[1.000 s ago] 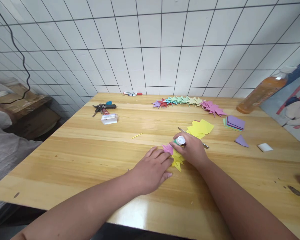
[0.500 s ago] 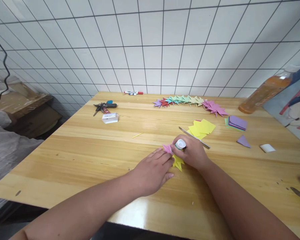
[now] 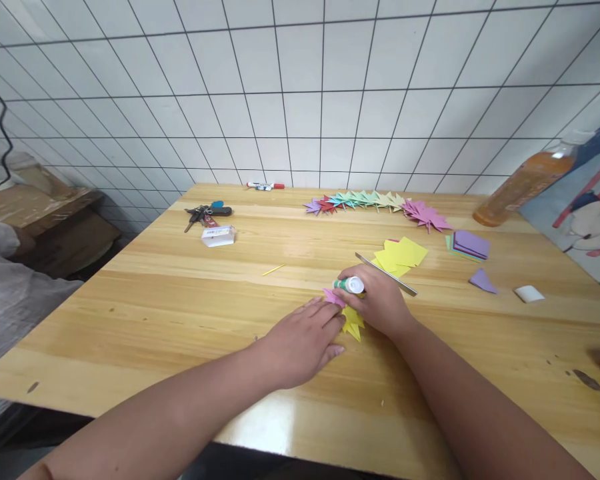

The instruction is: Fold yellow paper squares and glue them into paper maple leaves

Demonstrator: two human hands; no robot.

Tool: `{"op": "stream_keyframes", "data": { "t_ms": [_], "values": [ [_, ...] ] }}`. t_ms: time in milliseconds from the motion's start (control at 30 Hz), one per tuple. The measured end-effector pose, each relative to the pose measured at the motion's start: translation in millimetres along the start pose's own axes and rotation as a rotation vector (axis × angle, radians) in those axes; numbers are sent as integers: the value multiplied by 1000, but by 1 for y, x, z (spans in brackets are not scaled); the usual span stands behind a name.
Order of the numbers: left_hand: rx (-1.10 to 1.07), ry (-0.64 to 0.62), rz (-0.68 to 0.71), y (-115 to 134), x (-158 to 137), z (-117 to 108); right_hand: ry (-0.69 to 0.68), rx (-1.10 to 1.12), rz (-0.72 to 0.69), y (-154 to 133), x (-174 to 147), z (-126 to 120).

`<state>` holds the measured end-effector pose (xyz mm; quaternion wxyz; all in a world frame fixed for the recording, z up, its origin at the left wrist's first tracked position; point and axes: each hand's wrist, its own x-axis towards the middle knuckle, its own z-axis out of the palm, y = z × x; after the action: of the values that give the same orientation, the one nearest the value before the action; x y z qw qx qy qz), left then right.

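Inward from the near edge of the wooden bench [image 3: 165,300], folded pink-and-yellow paper [image 3: 353,325] is seemingly steadied by the left hand [image 3: 303,343], fingers flattened; a white-and-green tube [image 3: 347,285] is pinched by the right hand [image 3: 379,299].

1. The small white box [image 3: 219,236] bore print too small to read.
2. The red-capped marker [image 3: 265,186] carried dark, illegible lettering.
3. The bottle [image 3: 526,185] showed faint lettering, unreadable.
4. On the white-and-green tube [image 3: 348,285], no word could be read.
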<state>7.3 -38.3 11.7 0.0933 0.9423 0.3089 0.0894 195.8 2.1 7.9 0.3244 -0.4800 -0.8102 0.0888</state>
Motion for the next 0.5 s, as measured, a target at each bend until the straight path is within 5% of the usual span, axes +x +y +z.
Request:
{"op": "stream_keyframes", "data": {
  "t_ms": [233,500],
  "values": [
    [-70,3,22,-9,7,-7,219,56,132,4,-4,-10],
    [-83,71,-25,-15,13,-5,183,80,227,4,-4,-12]
  ]
}}
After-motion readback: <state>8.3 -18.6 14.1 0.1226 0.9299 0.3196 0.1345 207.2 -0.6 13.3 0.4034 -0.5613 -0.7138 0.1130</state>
